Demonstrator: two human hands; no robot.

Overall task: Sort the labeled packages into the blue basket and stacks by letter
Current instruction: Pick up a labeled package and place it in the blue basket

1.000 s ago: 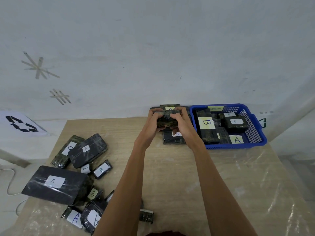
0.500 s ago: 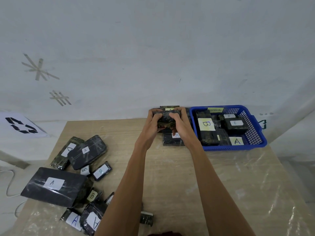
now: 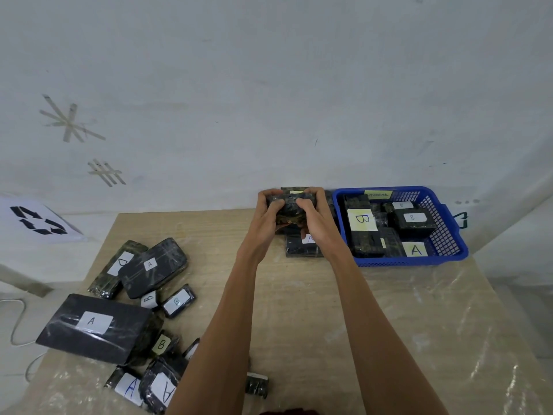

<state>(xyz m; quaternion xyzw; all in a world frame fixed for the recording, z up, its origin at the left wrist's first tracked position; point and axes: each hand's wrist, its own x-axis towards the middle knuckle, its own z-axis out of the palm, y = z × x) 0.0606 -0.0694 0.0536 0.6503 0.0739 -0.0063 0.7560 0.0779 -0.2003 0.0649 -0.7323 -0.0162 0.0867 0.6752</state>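
Both hands hold one small dark wrapped package [image 3: 289,205] above the far middle of the table. My left hand [image 3: 267,216] grips its left end and my right hand [image 3: 314,218] grips its right end; its label is hidden. Under the hands lies a stack of dark packages [image 3: 302,248], one showing an A label. To the right stands the blue basket [image 3: 449,235] with several packages labeled B and A. At the left lies a loose pile: a big flat package labeled A [image 3: 92,326], others labeled A [image 3: 154,266], D [image 3: 119,265] and B [image 3: 178,301].
The wooden table [image 3: 404,324] is covered with clear film and butts against a white wall. A white cable [image 3: 16,322] hangs off the left side. A small dark package [image 3: 256,384] lies near the front edge between my forearms. A recycling sign [image 3: 36,220] sits at left.
Both hands have lifted the held package slightly farther back toward the wall, over the stack. Nothing else on the table has moved.
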